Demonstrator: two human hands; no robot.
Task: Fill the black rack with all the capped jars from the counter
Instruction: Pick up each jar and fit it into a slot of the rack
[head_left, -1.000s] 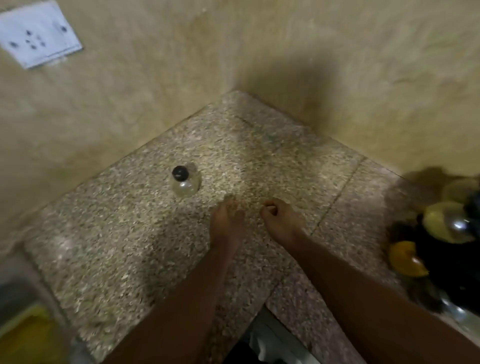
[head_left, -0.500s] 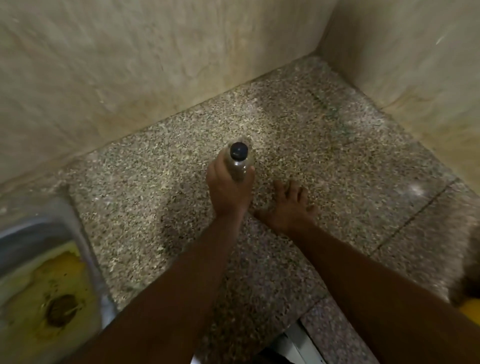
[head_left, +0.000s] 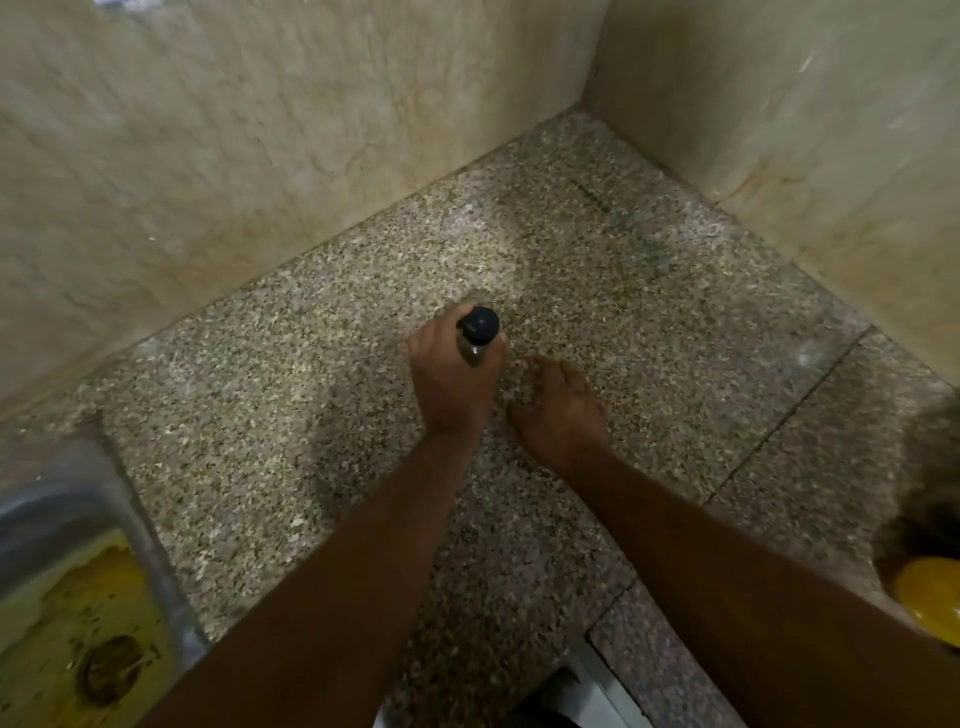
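1 small clear jar with a round black cap (head_left: 477, 332), the only loose one showing, is gripped in the curled fingers of the left hand (head_left: 452, 379) over the speckled granite worktop (head_left: 311, 415). It is well apart from the black rack (head_left: 935, 519) blurred at far right, so racking remains. It stands upright, cap up, long axis vertical; the right hand (head_left: 561, 410) sits beside it, loosely curled, holding nothing.

We saw a speckled, polished granite counter (head_left: 597, 270), matt veined stone-look walls (head_left: 234, 130), a brushed metal sink (head_left: 62, 504) at the near left, and a clear glossy jar (head_left: 475, 351) with a smooth dark cap (head_left: 480, 323), seemingly plastic.
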